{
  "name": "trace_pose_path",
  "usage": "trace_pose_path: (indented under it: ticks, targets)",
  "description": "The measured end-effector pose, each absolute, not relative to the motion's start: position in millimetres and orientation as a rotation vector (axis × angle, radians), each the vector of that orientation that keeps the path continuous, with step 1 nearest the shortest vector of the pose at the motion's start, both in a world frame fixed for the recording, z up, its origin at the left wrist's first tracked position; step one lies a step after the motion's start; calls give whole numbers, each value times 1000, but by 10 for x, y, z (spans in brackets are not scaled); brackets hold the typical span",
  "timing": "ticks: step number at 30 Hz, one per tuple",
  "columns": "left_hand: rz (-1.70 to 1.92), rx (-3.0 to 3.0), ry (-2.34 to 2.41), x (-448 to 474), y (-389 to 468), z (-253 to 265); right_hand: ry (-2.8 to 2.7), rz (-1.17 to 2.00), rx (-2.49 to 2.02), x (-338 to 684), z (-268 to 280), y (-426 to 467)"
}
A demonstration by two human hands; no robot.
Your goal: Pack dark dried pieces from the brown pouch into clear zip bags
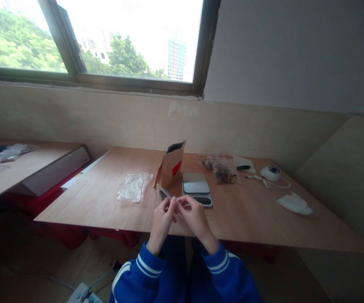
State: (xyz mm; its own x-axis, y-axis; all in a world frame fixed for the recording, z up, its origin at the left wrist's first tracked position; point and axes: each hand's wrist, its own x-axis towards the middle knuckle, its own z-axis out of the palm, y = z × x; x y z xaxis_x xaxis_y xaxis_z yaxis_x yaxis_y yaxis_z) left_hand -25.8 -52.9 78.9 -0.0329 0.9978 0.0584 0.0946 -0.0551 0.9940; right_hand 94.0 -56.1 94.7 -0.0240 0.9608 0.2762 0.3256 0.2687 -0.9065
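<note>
Near the front edge of the table, my left hand (162, 221) and my right hand (197, 218) meet with fingertips pinched together. Between them is a small clear plastic bag (162, 192), which sticks out past the left fingers and seems to have something dark inside. Both hands are closed on its edge, though the fingers cover most of it. Just beyond the hands stands an open brown kraft paper bag (169, 170) with a red patch. To its right lies a white digital scale (196, 184) with a bare plate, partly behind my right hand.
Clear zip bags (133, 188) lie on the left. Behind the scale are a zip bag of brown pieces (224, 172) and a green-handled tool (243, 167). Farther right sit a white round device (268, 172) with a cable and a crumpled white item (294, 203).
</note>
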Motion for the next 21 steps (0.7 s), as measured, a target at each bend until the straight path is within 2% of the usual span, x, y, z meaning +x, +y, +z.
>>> trace_pose_path:
  ticks: [5, 11, 16, 21]
  targets:
    - [1237, 1390, 1167, -275, -518, 834, -1547, 743, -1228, 915, 942, -586]
    - [1229, 1515, 1171, -279, -611, 787, -1333, 491, -1366, 1016, 901, -505]
    - [1238, 1449, 1128, -338, -705, 727, -1038, 622, -1357, 1344, 1061, -370]
    - [1462, 1156, 1033, -320, -533, 566, -1020, 772, -1198, 1383, 1237, -379]
